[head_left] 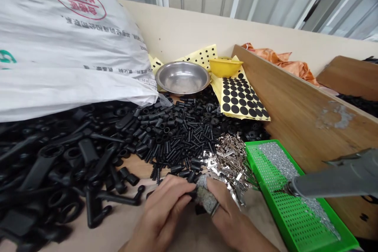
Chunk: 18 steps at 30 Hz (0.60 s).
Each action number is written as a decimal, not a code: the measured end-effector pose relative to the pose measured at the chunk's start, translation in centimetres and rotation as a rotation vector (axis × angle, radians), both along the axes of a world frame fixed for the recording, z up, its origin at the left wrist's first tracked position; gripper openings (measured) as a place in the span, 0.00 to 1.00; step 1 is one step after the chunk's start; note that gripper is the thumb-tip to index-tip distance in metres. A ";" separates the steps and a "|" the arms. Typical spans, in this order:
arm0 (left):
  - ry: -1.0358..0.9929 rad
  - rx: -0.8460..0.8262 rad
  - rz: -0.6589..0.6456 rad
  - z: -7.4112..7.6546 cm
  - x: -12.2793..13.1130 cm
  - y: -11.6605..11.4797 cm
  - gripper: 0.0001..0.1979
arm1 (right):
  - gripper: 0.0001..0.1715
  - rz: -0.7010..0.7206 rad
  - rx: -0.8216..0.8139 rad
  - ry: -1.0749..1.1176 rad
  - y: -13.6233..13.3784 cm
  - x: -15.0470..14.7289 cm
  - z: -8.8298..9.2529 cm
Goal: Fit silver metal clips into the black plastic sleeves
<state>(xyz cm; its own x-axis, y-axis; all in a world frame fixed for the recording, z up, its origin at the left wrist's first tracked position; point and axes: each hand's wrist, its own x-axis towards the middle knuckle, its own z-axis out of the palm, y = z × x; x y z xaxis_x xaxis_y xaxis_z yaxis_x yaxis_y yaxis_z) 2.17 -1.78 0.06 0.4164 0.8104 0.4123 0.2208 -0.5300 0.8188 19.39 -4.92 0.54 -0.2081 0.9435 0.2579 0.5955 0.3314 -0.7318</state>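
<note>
My left hand [163, 214] and my right hand [227, 212] meet at the bottom centre of the view, low over the table. Both pinch a small black plastic part [191, 193] between thumb and fingers. A grey fabric cot covers my right index finger [206, 197]. Just beyond my hands lie a heap of small black ribbed tubes [180, 134] and a pile of shiny metal clips [228, 157].
Larger black plastic arms and rings [59, 169] cover the left side under a big white sack [59, 43]. A steel bowl [182, 77], a yellow bowl [225, 66] and yellow sheets of black dots [240, 96] sit behind. A green perforated tray [295, 201] of screws and a grey power screwdriver [333, 181] are at right.
</note>
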 end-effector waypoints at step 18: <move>0.000 0.044 0.012 -1.2 -0.4 -0.3 0.12 | 0.09 -0.072 -0.013 0.029 -0.5 -1.0 -1.0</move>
<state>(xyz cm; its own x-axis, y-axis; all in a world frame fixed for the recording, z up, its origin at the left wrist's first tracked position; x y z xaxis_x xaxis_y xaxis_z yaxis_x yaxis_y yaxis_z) 1.72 -2.11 -1.15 0.4064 0.7964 0.4479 0.2272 -0.5629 0.7947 18.41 -5.44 -0.51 -0.1326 0.9589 0.2509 0.5961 0.2794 -0.7528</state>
